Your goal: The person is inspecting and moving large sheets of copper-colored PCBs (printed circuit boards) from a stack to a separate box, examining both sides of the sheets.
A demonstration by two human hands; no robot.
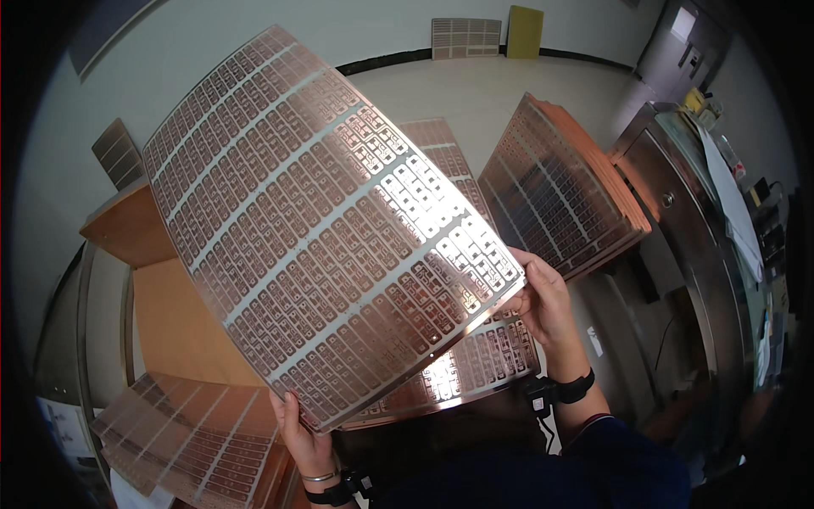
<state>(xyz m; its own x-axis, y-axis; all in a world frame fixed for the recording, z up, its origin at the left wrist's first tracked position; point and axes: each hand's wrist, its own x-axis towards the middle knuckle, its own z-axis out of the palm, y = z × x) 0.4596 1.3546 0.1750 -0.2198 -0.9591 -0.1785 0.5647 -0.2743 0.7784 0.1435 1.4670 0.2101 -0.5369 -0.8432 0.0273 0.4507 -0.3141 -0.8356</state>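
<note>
A large copper-patterned circuit board panel [297,195] with rows of small rectangular traces is held up, tilted, between my two hands. My left hand [298,437] grips its near lower corner, the thumb lying on top. On the right, my right hand [547,305] pinches the panel's right corner, with some fingers hidden beneath it. Under the raised panel lies another circuit board panel [500,349], mostly covered by it. At the lower left, a stack of similar panels [199,441] lies close to my left hand.
To the right a thick stack of panels [560,182] leans beside a metal cabinet [678,199] with papers on top. An orange-brown board [186,318] stands at left. Against the far wall lean a yellow board [525,32] and a gridded panel [465,38].
</note>
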